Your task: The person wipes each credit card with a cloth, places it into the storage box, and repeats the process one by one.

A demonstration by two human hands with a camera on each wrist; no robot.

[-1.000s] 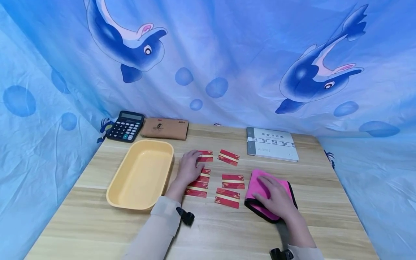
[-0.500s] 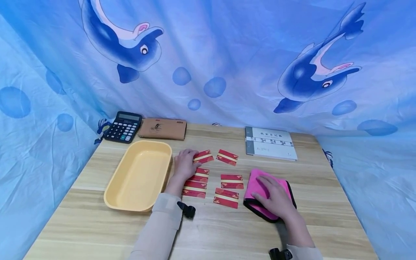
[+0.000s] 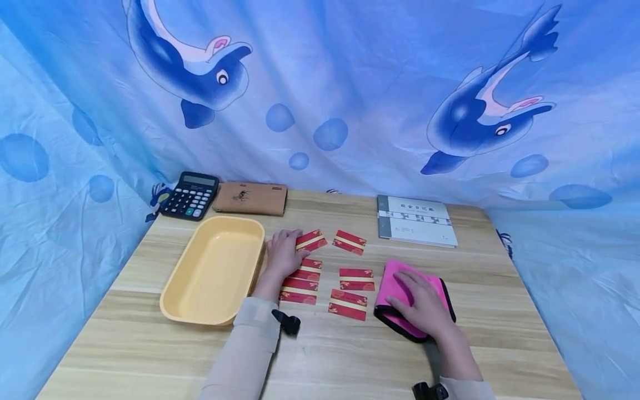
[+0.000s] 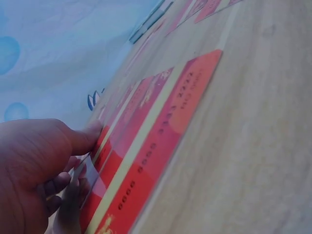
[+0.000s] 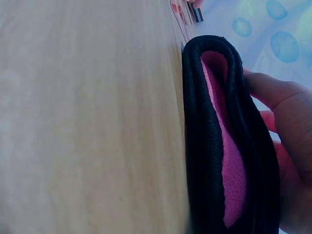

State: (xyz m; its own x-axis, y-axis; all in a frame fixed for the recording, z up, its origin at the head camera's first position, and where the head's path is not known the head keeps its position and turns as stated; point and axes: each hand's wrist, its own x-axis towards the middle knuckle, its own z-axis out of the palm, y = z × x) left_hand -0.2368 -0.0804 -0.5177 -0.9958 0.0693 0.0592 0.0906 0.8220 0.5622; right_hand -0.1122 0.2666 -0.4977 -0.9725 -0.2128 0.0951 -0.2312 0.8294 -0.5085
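My left hand (image 3: 283,254) grips the left end of a tilted red bank card (image 3: 311,240) in the back left of the card group, with the fingers partly hiding it. Below it, two more red cards (image 3: 300,298) overlap or nearly touch under my wrist. In the left wrist view, the thumb and curled fingers of the hand (image 4: 39,161) are beside the red cards (image 4: 146,131). My right hand (image 3: 422,303) rests with spread fingers on a folded pink cloth (image 3: 392,283) with black edging. Its fold (image 5: 234,180) faces the right wrist camera.
Three red cards (image 3: 348,304) lie in a right-hand column. A yellow tray (image 3: 172,300) stands at left. Behind it are a black calculator (image 3: 189,195) and a brown wallet (image 3: 255,199). A grey-white notebook (image 3: 417,219) lies at back right. A blue dolphin curtain (image 3: 350,66) surrounds the table.
Over the last second my left hand has shifted slightly left, and the back left card has moved and turned with it, its right end now pointing up. The right hand stays on the cloth.
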